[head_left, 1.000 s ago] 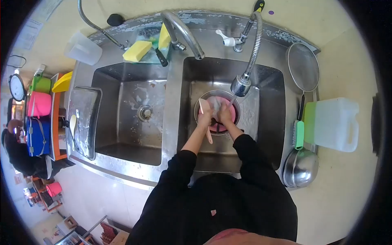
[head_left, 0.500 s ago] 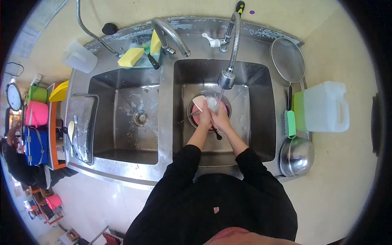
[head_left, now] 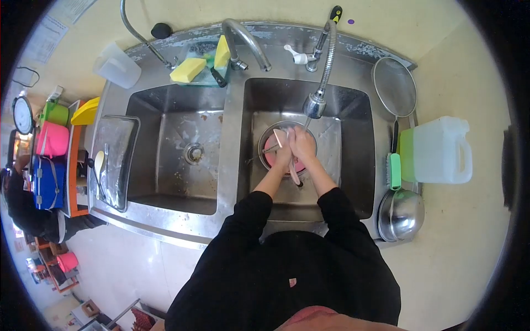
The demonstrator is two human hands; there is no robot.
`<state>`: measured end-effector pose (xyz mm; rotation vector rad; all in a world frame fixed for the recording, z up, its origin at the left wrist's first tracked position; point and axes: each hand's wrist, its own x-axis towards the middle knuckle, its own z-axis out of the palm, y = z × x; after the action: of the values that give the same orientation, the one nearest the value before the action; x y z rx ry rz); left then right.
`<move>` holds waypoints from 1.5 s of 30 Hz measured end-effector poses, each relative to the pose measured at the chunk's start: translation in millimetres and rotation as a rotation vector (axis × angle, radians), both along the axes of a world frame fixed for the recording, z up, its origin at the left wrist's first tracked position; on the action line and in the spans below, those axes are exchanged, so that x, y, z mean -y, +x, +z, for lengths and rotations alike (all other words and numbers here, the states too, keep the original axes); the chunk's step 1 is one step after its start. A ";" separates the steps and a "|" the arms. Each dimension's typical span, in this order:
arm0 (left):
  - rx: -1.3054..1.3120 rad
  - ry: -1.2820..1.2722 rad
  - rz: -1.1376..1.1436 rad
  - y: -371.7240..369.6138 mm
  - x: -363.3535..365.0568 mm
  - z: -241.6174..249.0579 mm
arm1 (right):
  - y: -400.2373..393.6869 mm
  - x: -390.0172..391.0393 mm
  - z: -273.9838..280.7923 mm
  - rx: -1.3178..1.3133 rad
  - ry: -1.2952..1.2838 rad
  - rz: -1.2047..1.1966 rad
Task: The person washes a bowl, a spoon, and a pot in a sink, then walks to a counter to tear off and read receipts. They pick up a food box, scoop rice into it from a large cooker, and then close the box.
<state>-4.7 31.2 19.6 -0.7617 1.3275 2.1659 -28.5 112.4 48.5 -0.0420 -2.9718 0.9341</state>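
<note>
In the right-hand basin of the double stainless-steel sink (head_left: 359,182), at the centre of the frame, both hands work above a round metal bowl (head_left: 315,150) that holds a pink rounded piece (head_left: 269,158). The left hand (head_left: 284,155) is closed around a long, pale pink flat-bladed utensil (head_left: 295,175), whose blade rises above the fingers toward the upper left and whose handle slants out below the wrists. The right hand (head_left: 301,144) lies against its upper part with the fingers together; whether it grips or only rubs cannot be told. Half a second ago the right hand sat lower over the bowl, and a whitish patch showed between the hands; now that hand has moved up and covers most of the spot, and the pale handle shows more plainly beneath. The chrome spray head (head_left: 314,105) on its ribbed hose, above the hands, sends a thin stream down onto the right hand, as before. A black handle tip pokes out just below the bowl. At upper left the yellow sponge (head_left: 188,70) keeps its place; at right, so does the green-handled brush (head_left: 395,171). The whole view has shifted slightly.
</note>
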 end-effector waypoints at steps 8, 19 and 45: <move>-0.010 0.016 -0.075 -11.4 40.7 -12.1 | -26.5 -35.9 -168.7 0.484 -0.137 -0.127; -0.217 -0.493 -0.237 -0.2 25.6 -34.8 | -11.3 -13.5 -143.7 0.132 0.354 0.331; 0.021 -0.139 -0.051 2.3 -1.2 -30.6 | -9.4 -8.9 -1.8 -0.040 -0.189 -0.123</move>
<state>-2.4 32.3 -11.0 -0.7921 1.4823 2.0381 -37.9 121.3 46.8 -0.2042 -2.7981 1.1796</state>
